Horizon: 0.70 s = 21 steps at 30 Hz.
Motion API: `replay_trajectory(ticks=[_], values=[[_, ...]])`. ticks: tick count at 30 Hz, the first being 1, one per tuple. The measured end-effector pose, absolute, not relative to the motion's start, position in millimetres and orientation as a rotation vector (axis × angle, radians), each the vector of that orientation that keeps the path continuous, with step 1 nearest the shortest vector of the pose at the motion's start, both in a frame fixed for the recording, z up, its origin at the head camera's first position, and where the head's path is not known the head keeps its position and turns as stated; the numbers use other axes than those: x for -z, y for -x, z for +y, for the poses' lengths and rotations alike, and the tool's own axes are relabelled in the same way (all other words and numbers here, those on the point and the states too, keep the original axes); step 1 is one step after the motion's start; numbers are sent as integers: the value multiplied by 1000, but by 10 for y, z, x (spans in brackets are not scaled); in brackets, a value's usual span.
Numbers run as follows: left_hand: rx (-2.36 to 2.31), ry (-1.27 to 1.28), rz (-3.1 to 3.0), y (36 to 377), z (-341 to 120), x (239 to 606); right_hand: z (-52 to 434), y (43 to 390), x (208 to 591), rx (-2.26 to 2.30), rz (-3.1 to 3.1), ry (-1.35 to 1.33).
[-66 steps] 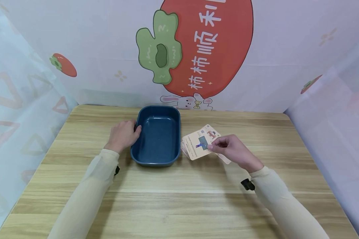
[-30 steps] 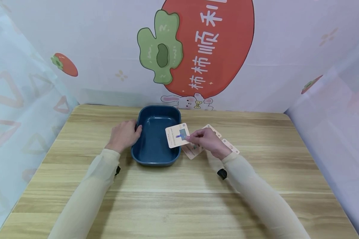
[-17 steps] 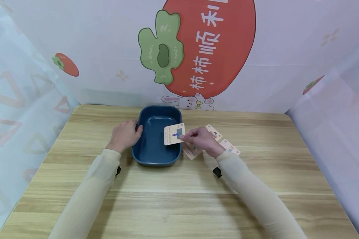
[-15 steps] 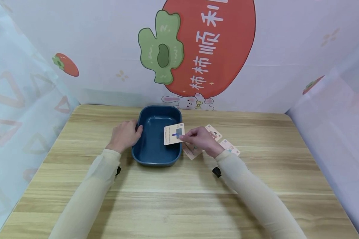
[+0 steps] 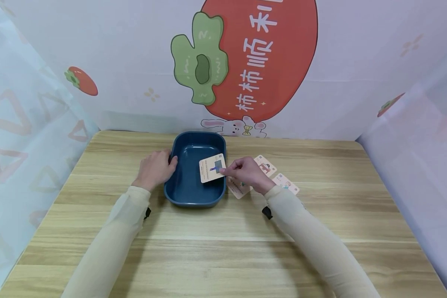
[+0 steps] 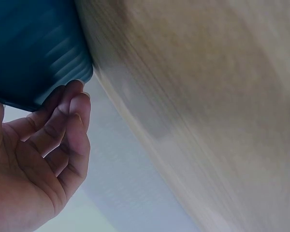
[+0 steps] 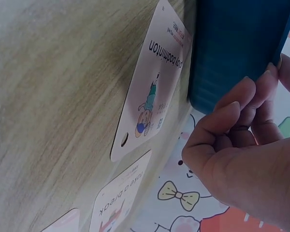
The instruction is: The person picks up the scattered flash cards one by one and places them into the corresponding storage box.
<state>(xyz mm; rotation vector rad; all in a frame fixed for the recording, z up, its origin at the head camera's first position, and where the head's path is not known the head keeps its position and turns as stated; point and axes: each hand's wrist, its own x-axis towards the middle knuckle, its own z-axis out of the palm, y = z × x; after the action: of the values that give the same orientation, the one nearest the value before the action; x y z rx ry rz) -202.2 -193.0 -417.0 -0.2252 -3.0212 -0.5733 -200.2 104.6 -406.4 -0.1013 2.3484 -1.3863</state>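
Observation:
A dark blue rectangular tray (image 5: 182,194) stands on the wooden table (image 5: 223,248). My left hand (image 5: 154,167) rests against the tray's left wall (image 6: 34,53), fingertips touching its outside. My right hand (image 5: 246,173) pinches a picture card (image 5: 211,171) by its right edge and holds it over the right part of the tray. The card itself is out of sight in the right wrist view, where my right hand (image 7: 246,150) hovers beside the tray wall (image 7: 237,43).
Three more picture cards lie on the table right of the tray: one (image 5: 238,188) partly under my right hand, one (image 5: 266,164) behind it, one (image 5: 287,183) further right. The right wrist view shows them close up (image 7: 152,92). Printed cloth walls enclose the table.
My right hand lifted one card off the pile and carried it left, from beside the tray to over its inside. The left hand stayed on the tray's left wall.

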Motion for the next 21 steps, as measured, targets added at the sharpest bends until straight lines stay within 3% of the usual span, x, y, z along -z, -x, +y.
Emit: replay_trajectory(ticks=[21], values=[[612, 216, -3010, 2016, -1922, 4185, 943, 2006, 4057, 1255, 2486, 53]])
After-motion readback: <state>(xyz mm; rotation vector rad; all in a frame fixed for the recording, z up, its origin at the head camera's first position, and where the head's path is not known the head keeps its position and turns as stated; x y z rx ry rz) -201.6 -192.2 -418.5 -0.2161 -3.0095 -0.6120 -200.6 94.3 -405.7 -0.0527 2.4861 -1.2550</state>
